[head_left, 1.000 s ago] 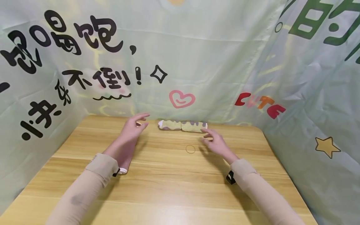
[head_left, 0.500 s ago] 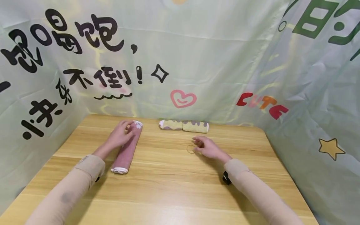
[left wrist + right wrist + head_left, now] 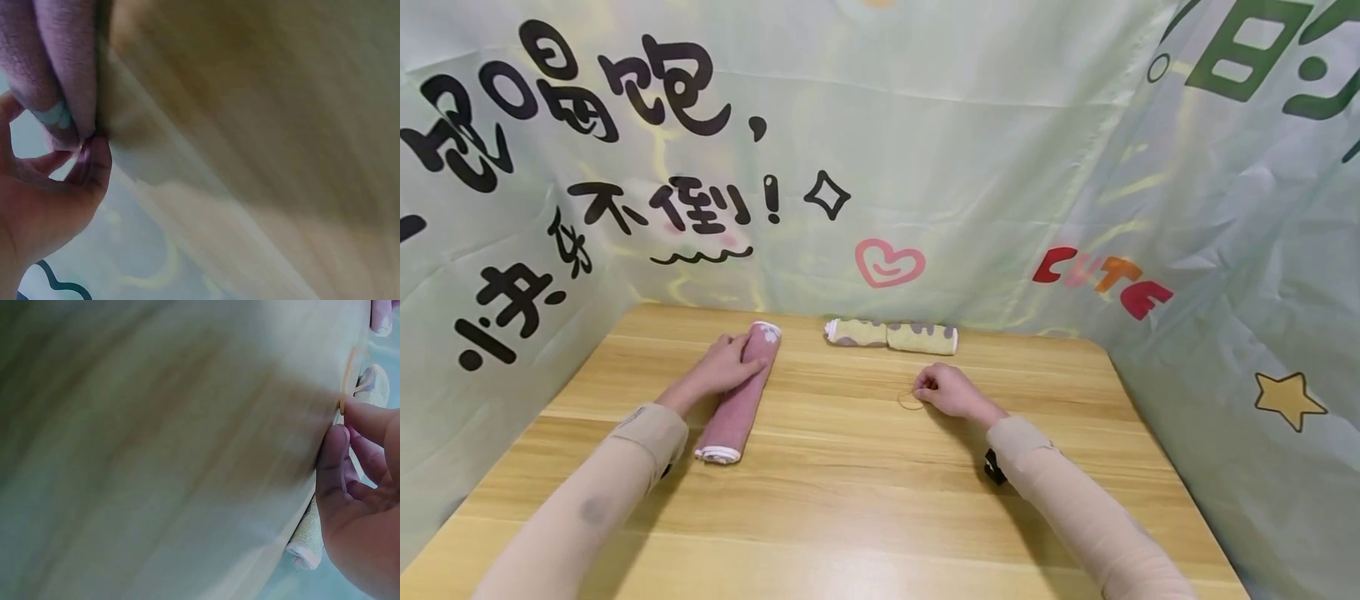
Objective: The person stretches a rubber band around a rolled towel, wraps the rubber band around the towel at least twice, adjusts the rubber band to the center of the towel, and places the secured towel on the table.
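Note:
A rolled pink towel (image 3: 741,408) with white edges lies lengthwise on the left of the table. My left hand (image 3: 722,367) grips it near its far end, thumb on top and fingers at the left side; the left wrist view shows the towel (image 3: 69,69) between thumb and fingers. On the right, my right hand (image 3: 953,390) pinches the edge of a thin rubber band (image 3: 907,407) that lies on the wood. The right wrist view has the band (image 3: 344,381) standing up at the tips of thumb and index finger.
A second rolled towel, yellow with purple patches (image 3: 917,337), lies crosswise at the table's back edge with a band round its middle. Printed cloth (image 3: 985,167) hangs behind and along both sides of the wooden table (image 3: 850,500).
My left hand has come back and down from beyond the pink towel and taken hold of it. My right hand has moved left from near the yellow towel and pinched the rubber band.

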`<state>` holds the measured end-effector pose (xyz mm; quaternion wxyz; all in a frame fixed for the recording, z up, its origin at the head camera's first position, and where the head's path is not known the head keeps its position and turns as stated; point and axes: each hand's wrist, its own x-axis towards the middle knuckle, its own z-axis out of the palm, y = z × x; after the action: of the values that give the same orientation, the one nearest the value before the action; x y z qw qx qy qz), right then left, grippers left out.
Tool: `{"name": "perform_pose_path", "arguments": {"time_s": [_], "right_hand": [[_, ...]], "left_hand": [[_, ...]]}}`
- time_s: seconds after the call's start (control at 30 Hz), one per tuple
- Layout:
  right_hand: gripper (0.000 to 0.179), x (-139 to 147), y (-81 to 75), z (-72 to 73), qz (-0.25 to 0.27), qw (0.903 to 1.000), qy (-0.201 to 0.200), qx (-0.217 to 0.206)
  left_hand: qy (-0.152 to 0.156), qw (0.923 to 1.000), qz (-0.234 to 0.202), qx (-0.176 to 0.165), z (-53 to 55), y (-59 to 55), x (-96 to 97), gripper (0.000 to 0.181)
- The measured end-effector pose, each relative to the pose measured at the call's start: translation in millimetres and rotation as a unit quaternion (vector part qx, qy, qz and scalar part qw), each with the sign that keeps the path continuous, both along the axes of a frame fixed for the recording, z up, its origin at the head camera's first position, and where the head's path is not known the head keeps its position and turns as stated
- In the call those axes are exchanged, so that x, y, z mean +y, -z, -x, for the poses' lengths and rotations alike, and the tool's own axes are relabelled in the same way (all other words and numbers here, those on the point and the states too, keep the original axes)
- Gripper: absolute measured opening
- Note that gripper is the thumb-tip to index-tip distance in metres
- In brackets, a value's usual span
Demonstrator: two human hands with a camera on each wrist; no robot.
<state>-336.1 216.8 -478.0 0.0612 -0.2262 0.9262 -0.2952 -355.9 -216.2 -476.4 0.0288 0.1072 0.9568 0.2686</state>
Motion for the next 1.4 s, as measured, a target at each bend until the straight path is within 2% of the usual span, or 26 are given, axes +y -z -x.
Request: {"name": "perform_pose_path", "arguments": {"time_s": [0.13,0.3,0.37,0.43,0.53,0.6,0.67,0.73,0.83,0.93,1.07,1.17,1.3,1.4], "right_hand": [[0.004,-2.4,-2.6,-0.6,-0.009,0.9999,0.007,0.003],[0.008,-4.5,-4.1,-1.5,-0.035,0.9993,0.003,0.011],[0.009,-4.8,-3.9,-2.0,-0.049,0.9986,-0.003,0.019],[0.01,-4.9,-3.1,-2.0,-0.057,0.998,-0.01,0.024],[0.011,-4.4,-3.6,-2.9,-0.044,0.999,-0.007,0.01],[0.012,-3.4,-4.4,-4.2,-0.022,0.9997,-0.002,-0.005],[0.012,-2.6,-5.7,-6.9,0.001,0.9997,0.005,-0.022],[0.012,-2.4,-6.6,-10.2,0.018,0.9994,0.009,-0.03],[0.01,-3.6,-8.3,-15.2,0.036,0.9987,0.01,-0.034],[0.008,-4.8,-10.9,-20.6,0.052,0.998,0.013,-0.036],[0.011,-4.6,-16.2,-28.6,0.063,0.9972,0.017,-0.037],[0.013,-3.7,-20.8,-34.2,0.062,0.9977,0.013,-0.025],[0.014,-3.4,-27.4,-42.0,0.067,0.9976,0.013,-0.016],[0.015,-3.9,-32.7,-49.0,0.087,0.9957,0.018,-0.024]], "left_hand": [[0.037,0.9992,-0.016,-0.004,-0.4,-5.1,4.6,0.075],[0.118,0.9921,-0.033,-0.028,-5.3,-10.1,8.1,0.071],[0.149,0.9879,-0.022,-0.036,-8.0,-13.6,10.2,0.068],[0.168,0.9847,-0.006,-0.044,-10.9,-17.1,13.3,0.067],[0.177,0.9825,0.007,-0.056,-15.7,-23.3,22.4,0.068],[0.169,0.9838,0.02,-0.058,-19.1,-23.7,29.6,0.067],[0.16,0.9853,0.04,-0.046,-22.2,-22.1,37.9,0.065],[0.154,0.9854,0.069,-0.018,-24.2,-16.6,45.0,0.066],[0.152,0.9815,0.112,0.031,-26.9,-8.6,53.0,0.068],[0.158,0.9762,0.129,0.073,-29.1,-0.3,57.3,0.067],[0.169,0.9722,0.126,0.103,-31.3,10.5,58.4,0.064],[0.178,0.9701,0.11,0.124,-33.0,14.1,59.3,0.059],[0.188,0.968,0.086,0.142,-36.3,10.8,62.4,0.054],[0.19,0.9709,0.077,0.123,-39.7,6.3,65.3,0.055]]}}
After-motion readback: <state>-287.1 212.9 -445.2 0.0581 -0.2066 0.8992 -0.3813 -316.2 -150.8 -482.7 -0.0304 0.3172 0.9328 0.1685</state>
